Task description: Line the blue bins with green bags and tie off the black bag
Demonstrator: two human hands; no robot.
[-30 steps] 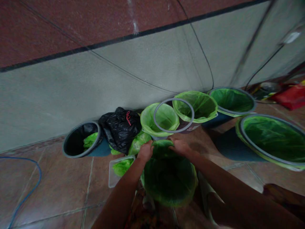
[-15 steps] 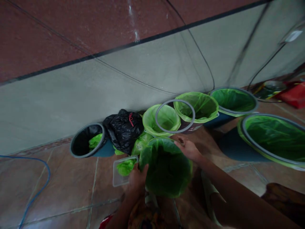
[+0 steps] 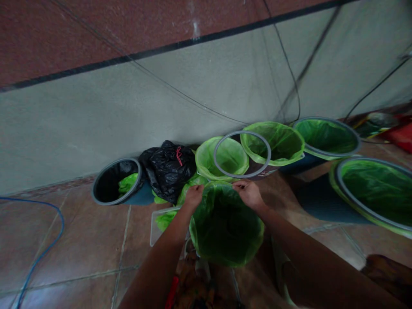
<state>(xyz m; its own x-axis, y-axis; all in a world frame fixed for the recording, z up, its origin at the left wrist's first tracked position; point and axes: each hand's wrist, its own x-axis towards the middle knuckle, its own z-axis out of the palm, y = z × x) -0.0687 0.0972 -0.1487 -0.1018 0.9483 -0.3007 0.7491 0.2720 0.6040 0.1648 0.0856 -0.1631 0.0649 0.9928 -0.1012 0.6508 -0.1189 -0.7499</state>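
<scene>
A bin lined with a green bin liner (image 3: 227, 231) stands right before me, its dark inside facing up. My left hand (image 3: 195, 195) is closed on the liner's edge at the far left of the rim. Opposite it, my right hand (image 3: 248, 193) pinches the same edge at the far right. Just beyond the hands, a grey ring (image 3: 243, 176) rests across a green-lined bucket (image 3: 222, 159) and another lined bucket (image 3: 273, 141). Below my left forearm, a clear plastic tub (image 3: 156, 231) holds crumpled green bags (image 3: 164, 220); the arm covers part of it.
A tipped bin with a black liner (image 3: 107, 184) lies at left, beside a black bag (image 3: 167, 167) with a red tie. Two large lined bins (image 3: 328, 135) stand at right, one nearer me. A blue hose (image 3: 62, 223) curves over the tiled floor. Cables (image 3: 289, 68) hang along the wall.
My left hand has moved from the near left side of the bin up to the far rim. My right hand stays at the far right rim. The view has shifted slightly.
</scene>
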